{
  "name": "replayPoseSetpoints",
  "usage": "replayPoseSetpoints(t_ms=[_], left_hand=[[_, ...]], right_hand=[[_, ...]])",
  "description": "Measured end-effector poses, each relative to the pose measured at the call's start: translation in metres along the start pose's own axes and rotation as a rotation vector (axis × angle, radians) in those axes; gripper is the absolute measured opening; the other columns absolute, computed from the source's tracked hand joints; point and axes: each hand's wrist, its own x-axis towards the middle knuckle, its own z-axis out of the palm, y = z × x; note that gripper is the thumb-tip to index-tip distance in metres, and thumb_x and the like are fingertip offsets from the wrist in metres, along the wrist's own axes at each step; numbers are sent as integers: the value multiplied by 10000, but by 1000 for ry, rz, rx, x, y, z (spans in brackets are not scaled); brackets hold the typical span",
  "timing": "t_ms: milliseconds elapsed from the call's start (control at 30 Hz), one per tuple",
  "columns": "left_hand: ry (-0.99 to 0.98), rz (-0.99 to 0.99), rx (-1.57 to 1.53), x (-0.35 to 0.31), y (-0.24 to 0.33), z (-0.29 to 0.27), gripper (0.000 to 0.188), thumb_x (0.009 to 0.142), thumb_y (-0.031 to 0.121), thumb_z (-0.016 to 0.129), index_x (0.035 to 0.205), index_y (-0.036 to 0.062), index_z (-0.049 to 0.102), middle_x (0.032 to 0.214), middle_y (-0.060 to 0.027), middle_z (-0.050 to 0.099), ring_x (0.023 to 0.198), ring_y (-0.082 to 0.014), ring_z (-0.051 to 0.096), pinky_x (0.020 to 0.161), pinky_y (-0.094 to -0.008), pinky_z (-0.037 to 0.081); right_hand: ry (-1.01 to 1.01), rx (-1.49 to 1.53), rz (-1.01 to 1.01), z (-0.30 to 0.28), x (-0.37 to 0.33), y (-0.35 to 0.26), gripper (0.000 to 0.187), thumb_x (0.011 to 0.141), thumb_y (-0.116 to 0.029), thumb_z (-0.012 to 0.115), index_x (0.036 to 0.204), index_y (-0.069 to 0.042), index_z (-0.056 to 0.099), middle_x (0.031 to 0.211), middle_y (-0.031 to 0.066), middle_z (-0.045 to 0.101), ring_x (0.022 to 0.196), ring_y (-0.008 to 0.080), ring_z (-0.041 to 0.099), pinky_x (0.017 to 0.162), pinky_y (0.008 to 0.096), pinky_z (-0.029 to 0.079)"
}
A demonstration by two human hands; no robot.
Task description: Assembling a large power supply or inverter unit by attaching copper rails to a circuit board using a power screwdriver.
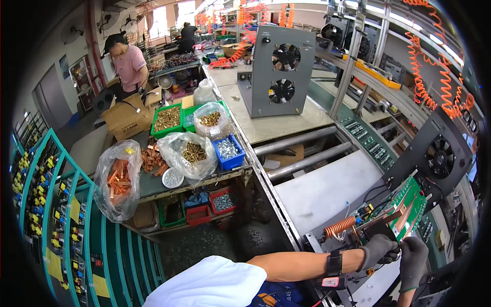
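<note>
Both my hands wear dark grey gloves and meet at the lower corner of a green circuit board [417, 200] in an open machine chassis. My left hand [378, 251] is closed, its fingertips near the board's edge; whatever it grips is too small to make out. Close beside it, my right hand [413, 262] is closed too, fingers pointing up at the same corner, with its grip hidden. A copper coil [339, 226] lies left of the board. Behind the board stands the chassis's dark panel with a black fan [440, 155]. A black band [334, 263] circles my left wrist.
A finished-looking grey cabinet [284, 71] with two fans stands farther along the line, past metal rollers [307, 156]. To the left, a bench holds a blue bin [228, 152], green bins and bags of metal parts. Teal racks [82, 179] curve at far left. A person [128, 66] works beyond.
</note>
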Motion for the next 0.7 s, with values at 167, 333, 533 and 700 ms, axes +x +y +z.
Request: replayPoseSetpoints(t_ms=[167, 333, 533, 700], left_hand=[[-14, 6, 30, -2, 4, 2, 206, 1013, 244, 617, 944, 52, 648, 797, -2, 634, 631, -78, 591, 543, -217, 501], [51, -70, -72, -2, 9, 6, 328, 1025, 394, 608, 946, 77, 631, 783, 2, 626, 626, -105, 603, 541, -254, 508], [78, -8, 63, 4, 7, 10, 346, 1061, 406, 550, 947, 86, 616, 772, 9, 599, 615, -103, 587, 521, -244, 478], [69, 29, 126, -2, 11, 9, 340, 1063, 370, 555, 916, 71, 620, 762, 8, 585, 582, -95, 539, 500, -262, 435]], right_hand=[[-110, -121, 125, -10, 8, -14, 153, 853, -71, 679, 892, 72, 718, 824, 225, 716, 760, 325, 722, 702, 400, 528], [-110, -33, 48, -7, 8, -10, 133, 854, -68, 674, 914, 39, 727, 847, 214, 721, 782, 339, 719, 708, 405, 527], [-56, -197, -38, -4, 5, -13, 116, 864, -124, 670, 895, -19, 708, 853, 201, 689, 829, 399, 680, 711, 475, 506], [-68, -349, -27, -6, 2, -27, 125, 866, -161, 668, 888, -39, 685, 865, 198, 676, 860, 403, 675, 714, 501, 505]])
